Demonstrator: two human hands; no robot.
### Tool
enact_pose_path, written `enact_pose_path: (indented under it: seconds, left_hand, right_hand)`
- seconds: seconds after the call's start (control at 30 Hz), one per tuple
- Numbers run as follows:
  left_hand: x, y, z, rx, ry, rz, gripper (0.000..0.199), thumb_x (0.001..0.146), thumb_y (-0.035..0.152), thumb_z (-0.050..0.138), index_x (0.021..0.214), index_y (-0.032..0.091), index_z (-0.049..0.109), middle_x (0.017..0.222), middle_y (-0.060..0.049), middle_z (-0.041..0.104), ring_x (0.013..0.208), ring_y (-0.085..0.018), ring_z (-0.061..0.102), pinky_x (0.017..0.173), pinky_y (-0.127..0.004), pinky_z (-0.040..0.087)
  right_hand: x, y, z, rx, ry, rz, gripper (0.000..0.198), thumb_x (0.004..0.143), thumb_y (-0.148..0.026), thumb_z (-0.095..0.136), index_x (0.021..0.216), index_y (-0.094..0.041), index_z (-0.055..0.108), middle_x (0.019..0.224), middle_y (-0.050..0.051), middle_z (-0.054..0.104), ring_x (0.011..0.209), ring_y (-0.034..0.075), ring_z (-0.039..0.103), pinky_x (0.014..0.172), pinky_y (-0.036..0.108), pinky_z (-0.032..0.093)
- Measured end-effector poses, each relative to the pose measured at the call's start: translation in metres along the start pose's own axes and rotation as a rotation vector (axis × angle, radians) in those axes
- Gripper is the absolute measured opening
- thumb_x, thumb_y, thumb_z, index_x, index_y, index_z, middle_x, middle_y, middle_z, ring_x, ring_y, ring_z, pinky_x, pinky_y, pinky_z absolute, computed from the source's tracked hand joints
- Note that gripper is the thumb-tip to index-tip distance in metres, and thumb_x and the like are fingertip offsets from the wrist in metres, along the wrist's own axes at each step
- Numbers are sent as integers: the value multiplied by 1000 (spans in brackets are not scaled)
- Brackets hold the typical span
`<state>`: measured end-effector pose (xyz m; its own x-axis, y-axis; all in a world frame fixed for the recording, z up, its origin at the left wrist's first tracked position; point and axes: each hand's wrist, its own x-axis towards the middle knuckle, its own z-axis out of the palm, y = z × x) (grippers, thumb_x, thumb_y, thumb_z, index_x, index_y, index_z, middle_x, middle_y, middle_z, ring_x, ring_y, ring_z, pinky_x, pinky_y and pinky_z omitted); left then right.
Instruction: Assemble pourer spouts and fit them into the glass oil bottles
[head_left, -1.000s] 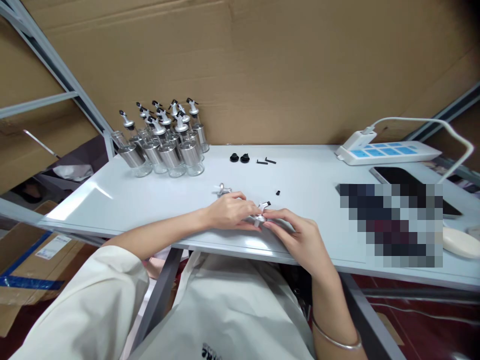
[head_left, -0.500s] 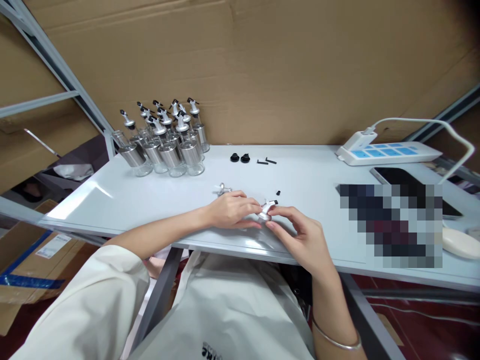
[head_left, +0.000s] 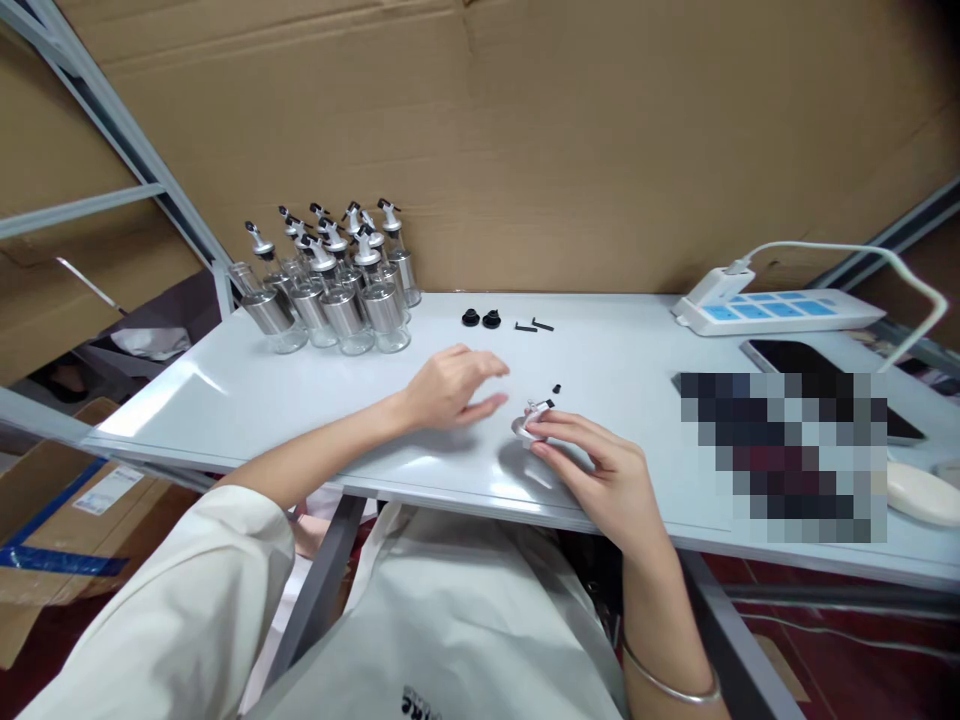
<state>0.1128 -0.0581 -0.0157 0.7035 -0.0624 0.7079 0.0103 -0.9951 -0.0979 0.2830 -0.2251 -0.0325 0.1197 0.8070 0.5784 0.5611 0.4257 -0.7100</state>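
Observation:
My right hand (head_left: 606, 475) pinches a silver bottle pourer spout (head_left: 523, 428) with a black tip between thumb and fingers, just above the table's front part. To its left, my left hand (head_left: 452, 388) hovers with fingers apart and nothing in them. A tiny black cap (head_left: 556, 389) lies behind the pourer. Farther back are two black stoppers (head_left: 490, 320) and two thin black levers (head_left: 542, 325). Several glass bottles with steel sleeves (head_left: 345, 322) stand at the back left, most topped with similar pourers.
The white table (head_left: 615, 350) ends at a cardboard wall (head_left: 570, 150). On the right are a power strip (head_left: 780, 312) with a plugged-in charger, a phone (head_left: 802, 365), a pixelated dark item (head_left: 780, 460) and a cream rounded object (head_left: 926, 492). A metal frame (head_left: 112, 120) rises at left.
My left hand has let go of the pourer and moved back and slightly left, its fingers opening. It now covers the spot where a second silver pourer lay. My right hand keeps its hold.

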Motion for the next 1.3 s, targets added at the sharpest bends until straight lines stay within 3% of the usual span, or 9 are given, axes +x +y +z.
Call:
enact_pose_path:
  seconds: [0.1, 0.2, 0.4, 0.57, 0.8, 0.97, 1.1, 1.2, 1.3]
  left_hand:
    - [14, -20, -2, 120, -169, -334, 22, 94, 23, 43, 112, 14, 52, 106, -12, 67, 99, -21, 64, 85, -35, 48]
    - [32, -46, 6, 157, -348, -505, 25, 90, 19, 47, 112, 11, 56, 111, -13, 65, 107, -25, 58, 92, -37, 45]
    - [65, -88, 33, 220, -593, -582, 36, 89, 10, 46, 123, 9, 56, 125, -16, 61, 118, -27, 50, 96, -38, 42]
    - [71, -97, 45, 230, -688, -620, 31, 88, 13, 52, 117, 9, 63, 120, -19, 64, 116, -29, 53, 92, -39, 44]
    - [72, -95, 42, 218, -640, -639, 21, 86, 12, 56, 102, 9, 69, 110, -17, 68, 109, -29, 58, 89, -38, 45]
    - [67, -67, 23, 50, -429, -580, 9, 85, 16, 61, 92, 12, 65, 97, -9, 68, 92, -19, 61, 85, -31, 46]
    - [40, -15, -2, -144, -190, -428, 13, 88, 26, 62, 89, 15, 57, 86, -4, 63, 75, -13, 59, 73, -27, 49]
    - [16, 17, -11, -172, -75, -228, 13, 92, 28, 56, 89, 16, 52, 90, -6, 61, 79, -14, 61, 71, -27, 52]
    - [1, 29, -7, -207, 42, -82, 11, 91, 24, 58, 89, 17, 50, 89, -7, 61, 80, -12, 62, 67, -23, 52]
  right_hand:
    - [0, -2, 0, -15, 15, -14, 14, 85, -21, 64, 94, -25, 74, 100, 6, 76, 93, 20, 72, 82, 35, 60]
    - [-1, -2, 0, -29, 31, -22, 14, 84, -20, 64, 92, -24, 75, 99, 6, 76, 92, 20, 72, 81, 34, 60]
    - [-3, 0, 0, -41, 34, -17, 13, 84, -21, 63, 88, -24, 75, 94, 6, 76, 87, 20, 73, 78, 35, 60]
    - [-2, 0, -1, -34, 18, -15, 11, 85, -21, 64, 87, -23, 74, 92, 6, 76, 86, 20, 72, 80, 35, 60]
    - [-2, 0, 0, -11, -3, -3, 12, 86, -22, 63, 91, -25, 74, 93, 4, 75, 90, 19, 71, 82, 34, 58]
    - [-5, 4, 1, -2, 95, 30, 40, 87, -23, 63, 126, -34, 63, 94, 0, 72, 86, 16, 69, 86, 34, 56]
    - [-8, 11, 3, 10, 158, 94, 60, 87, -27, 64, 142, -41, 45, 98, 0, 69, 86, 16, 66, 88, 37, 55]
    - [-8, 12, 3, 39, 152, 95, 57, 87, -25, 65, 139, -43, 48, 104, 0, 67, 86, 15, 64, 88, 37, 54]
    - [-5, 9, 3, 98, 155, 72, 52, 88, -21, 63, 133, -43, 54, 105, 1, 65, 92, 16, 63, 87, 37, 55]
